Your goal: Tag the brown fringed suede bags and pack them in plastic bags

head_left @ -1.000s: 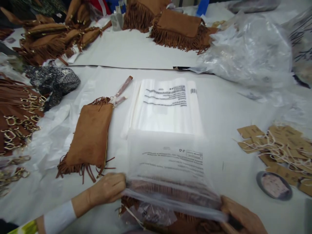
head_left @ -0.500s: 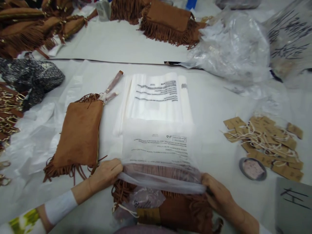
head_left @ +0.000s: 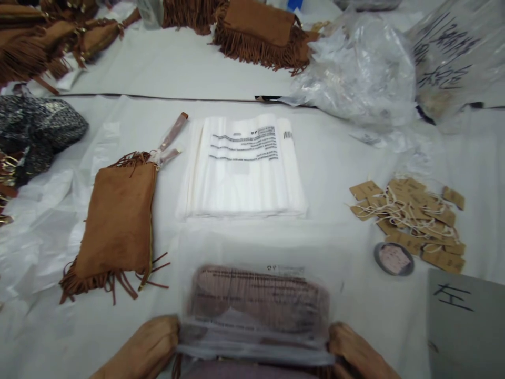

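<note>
1. White sheeting covers the whole work table [head_left: 355, 158], smooth and a bit shiny.
2. Down at the near edge, the left hand [head_left: 144, 350] and right hand [head_left: 355, 352] each pinch a corner of the clear poly bag [head_left: 256, 295]; both are closed on its bunched-up mouth.
3. That bag is thin, crinkly film with printed warning text, and a brown fringed pouch [head_left: 260, 302] shows through it. Its long axis runs left to right, with the mouth toward the person.
4. Just beyond the bag sits a neat stack of flat white bags [head_left: 242, 173], print side up.
5. Left of the stack lies a tan suede pouch [head_left: 118, 226], soft and rectangular, with fringe at both ends.
6. Right of the stack there's a loose pile of kraft paper tags [head_left: 414, 216] with white strings, plus a small round disc [head_left: 393, 258] nearer the person.
</note>
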### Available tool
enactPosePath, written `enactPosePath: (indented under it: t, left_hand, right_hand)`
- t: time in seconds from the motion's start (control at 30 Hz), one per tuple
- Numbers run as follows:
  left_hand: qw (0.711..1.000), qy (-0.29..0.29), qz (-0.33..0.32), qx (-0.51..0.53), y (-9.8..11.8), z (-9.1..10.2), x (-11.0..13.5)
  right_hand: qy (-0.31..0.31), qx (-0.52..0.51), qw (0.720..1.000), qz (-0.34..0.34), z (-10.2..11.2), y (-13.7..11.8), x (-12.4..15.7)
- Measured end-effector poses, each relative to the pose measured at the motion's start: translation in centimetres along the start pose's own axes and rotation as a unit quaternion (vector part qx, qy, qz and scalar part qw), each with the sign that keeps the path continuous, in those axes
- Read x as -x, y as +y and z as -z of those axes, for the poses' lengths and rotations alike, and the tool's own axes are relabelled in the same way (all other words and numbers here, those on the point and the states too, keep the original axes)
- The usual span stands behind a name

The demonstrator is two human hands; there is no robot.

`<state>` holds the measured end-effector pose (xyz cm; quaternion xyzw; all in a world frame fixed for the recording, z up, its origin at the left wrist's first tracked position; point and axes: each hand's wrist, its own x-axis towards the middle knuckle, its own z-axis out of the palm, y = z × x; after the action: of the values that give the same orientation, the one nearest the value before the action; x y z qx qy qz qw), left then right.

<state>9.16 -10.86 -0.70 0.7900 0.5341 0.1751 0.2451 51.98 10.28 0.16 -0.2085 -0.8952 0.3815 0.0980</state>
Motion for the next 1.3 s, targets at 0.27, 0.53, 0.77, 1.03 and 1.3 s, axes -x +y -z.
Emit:
enactPosePath:
  t: [0.27,0.53,0.77,1.03,1.3]
  left_hand:
    - [0.993,-0.062,0.069,0.07,-1.3,1.0,-0.6]
    - [0.981,-0.119,0.119,0.095,0.2,1.5,-0.3]
    - [0.99,-0.058,0.119,0.04,0.3,-0.3,0.9]
    - [0.994,-0.038,0.1,0.017,0.4,-0.7,1.0]
    - [0.994,-0.005,0.112,0.0,0.8,-1.5,1.8]
  right_hand:
    - [-0.028,-0.085,0.995,-0.041,2.0,0.4,-1.6]
    - [-0.183,0.093,0.967,0.151,4.3,0.4,-1.0]
    - [-0.068,0.12,0.98,0.141,2.6,-0.4,-0.4]
    - [-0.064,0.154,0.985,0.048,1.6,-3.2,1.8]
    - [0.119,0.269,0.956,0.02,-2.4,-2.0,3.0]
